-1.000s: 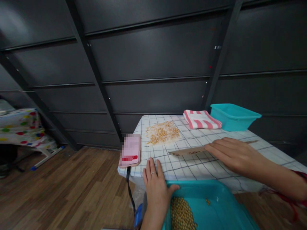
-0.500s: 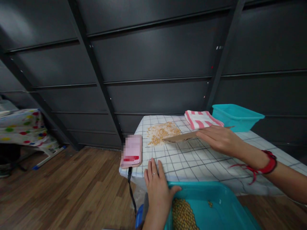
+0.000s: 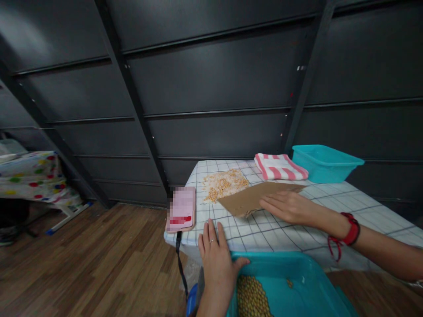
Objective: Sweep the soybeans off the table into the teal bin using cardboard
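Note:
My right hand [image 3: 287, 207] holds a flat brown piece of cardboard [image 3: 246, 200], its fingers lying over the top face; the thumb is hidden. The cardboard is tilted low above the checked cloth, its far left edge beside a spread pile of yellowish beans mixed with white grains [image 3: 226, 184]. My left hand [image 3: 216, 259] rests open, fingertips on the cloth's front edge and thumb across the rim of a teal tub [image 3: 280, 259]. Brownish-green beans [image 3: 251, 297] lie in the tub's left part.
A checked cloth [image 3: 264, 231] covers the table. Behind are a folded red-and-white striped towel [image 3: 280, 167] and another teal tub [image 3: 330, 169]. A pink phone-like item [image 3: 181, 207] with a black strap lies at the left edge. A dark panelled wall [image 3: 214, 79] stands close behind.
My right hand has come nearer and slightly left, turning the cardboard from nearly edge-on so its broad face shows. My left hand stays in place.

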A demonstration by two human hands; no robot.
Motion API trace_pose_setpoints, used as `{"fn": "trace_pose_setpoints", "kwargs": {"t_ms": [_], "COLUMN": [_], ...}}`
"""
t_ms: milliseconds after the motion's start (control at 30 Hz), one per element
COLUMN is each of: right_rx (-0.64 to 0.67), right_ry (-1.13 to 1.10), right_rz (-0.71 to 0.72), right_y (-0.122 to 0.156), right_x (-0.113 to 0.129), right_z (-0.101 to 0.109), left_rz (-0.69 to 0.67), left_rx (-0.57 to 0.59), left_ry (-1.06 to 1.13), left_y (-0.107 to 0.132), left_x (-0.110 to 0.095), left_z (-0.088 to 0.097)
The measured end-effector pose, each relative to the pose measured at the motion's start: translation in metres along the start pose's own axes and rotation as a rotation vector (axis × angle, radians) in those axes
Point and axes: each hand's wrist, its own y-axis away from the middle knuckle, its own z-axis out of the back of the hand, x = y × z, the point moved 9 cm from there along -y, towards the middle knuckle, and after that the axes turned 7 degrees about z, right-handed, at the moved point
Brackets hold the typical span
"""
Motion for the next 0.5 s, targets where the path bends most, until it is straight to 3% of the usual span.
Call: {"fn": "trace_pose_setpoints", "kwargs": {"t_ms": [267, 500], "right_rx": [0.025, 0.209], "right_ry": [-0.001, -0.121], "right_rz": [-0.025, -0.160], "right_y": [-0.013, -0.019], "right_x": [-0.029, -0.065], "right_z": [-0.007, -0.037], "left_rz": [0.003, 0.005], "left_rx": [0.000, 0.010], "left_ry": [0.015, 0.012], "left_y": [0.000, -0.001], "left_x": [0.000, -0.001], "left_z": [0.001, 0.004]}}
